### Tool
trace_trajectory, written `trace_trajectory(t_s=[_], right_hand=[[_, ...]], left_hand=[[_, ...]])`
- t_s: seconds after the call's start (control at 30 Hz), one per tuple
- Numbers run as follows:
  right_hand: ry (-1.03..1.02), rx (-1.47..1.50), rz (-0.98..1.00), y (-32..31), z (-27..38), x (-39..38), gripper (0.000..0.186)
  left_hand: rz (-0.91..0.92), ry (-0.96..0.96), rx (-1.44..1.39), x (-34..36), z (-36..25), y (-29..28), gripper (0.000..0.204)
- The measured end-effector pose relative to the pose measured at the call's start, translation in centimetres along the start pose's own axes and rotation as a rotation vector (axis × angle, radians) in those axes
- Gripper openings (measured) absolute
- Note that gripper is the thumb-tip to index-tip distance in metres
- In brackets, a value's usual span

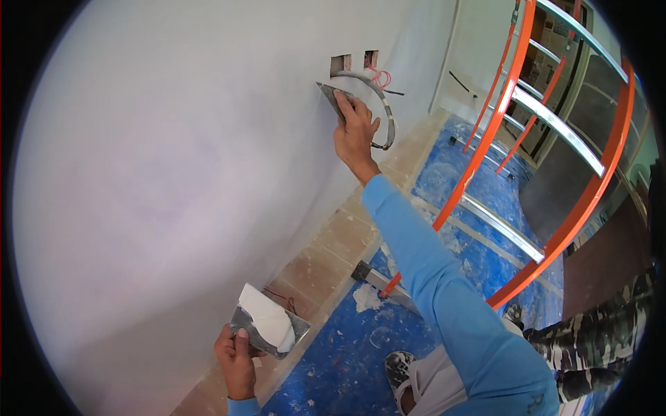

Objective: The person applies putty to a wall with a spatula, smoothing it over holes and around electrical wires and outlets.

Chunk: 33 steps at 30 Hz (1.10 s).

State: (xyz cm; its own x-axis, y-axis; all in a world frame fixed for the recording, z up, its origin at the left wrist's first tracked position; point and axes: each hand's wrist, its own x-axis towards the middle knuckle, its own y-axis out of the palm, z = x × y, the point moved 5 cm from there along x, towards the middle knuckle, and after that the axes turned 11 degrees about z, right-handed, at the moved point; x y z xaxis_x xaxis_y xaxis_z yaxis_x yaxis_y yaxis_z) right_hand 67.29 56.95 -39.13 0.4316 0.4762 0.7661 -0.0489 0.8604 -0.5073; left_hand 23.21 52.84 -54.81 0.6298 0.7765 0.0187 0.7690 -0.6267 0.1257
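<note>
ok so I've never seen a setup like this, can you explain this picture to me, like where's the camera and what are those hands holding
There's no machine here: these are a person's own bare hands. The camera is worn on their head and looks down, and its fisheye lens bends straight edges, like those of the orange ladder.

The left hand, low in the picture, holds a flat grey plate with a thick white paste on it. The right hand holds a thin flat blade at the pale wall, just below two cut-out openings and beside a curved grey cable. A blue sheet with white blotches covers part of the floor.
</note>
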Motion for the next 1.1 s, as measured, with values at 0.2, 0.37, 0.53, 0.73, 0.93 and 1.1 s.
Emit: trace_trajectory(t_s=[0.2, 0.37, 0.53, 0.73, 0.93, 1.1], right_hand=[[-0.066, 0.030, 0.037, -0.1, 0.7, 0.8, 0.067], [-0.077, 0.130, 0.005, 0.3, 0.1, 1.8, 0.066], [0.042, 0.211, 0.079, 0.8, 0.8, 1.2, 0.064], [0.086, 0.367, 0.127, 3.2, 1.8, -3.9, 0.062], [0.082, 0.380, 0.197, 5.8, 3.6, -10.1, 0.068], [0.108, 0.428, 0.254, 7.5, 5.6, -14.4, 0.072]], left_hand=[[-0.012, -0.010, 0.021, 0.2, 0.1, -0.3, 0.027], [0.012, 0.006, 0.054, 0.3, -0.4, 0.1, 0.027], [-0.022, 0.024, 0.065, -0.3, -1.5, 0.2, 0.026], [-0.041, 0.081, 0.025, -0.8, -2.9, 0.5, 0.026], [-0.103, 0.150, -0.036, -1.4, -3.2, 0.0, 0.026], [-0.143, 0.215, -0.039, -2.0, -4.1, -1.1, 0.027]])
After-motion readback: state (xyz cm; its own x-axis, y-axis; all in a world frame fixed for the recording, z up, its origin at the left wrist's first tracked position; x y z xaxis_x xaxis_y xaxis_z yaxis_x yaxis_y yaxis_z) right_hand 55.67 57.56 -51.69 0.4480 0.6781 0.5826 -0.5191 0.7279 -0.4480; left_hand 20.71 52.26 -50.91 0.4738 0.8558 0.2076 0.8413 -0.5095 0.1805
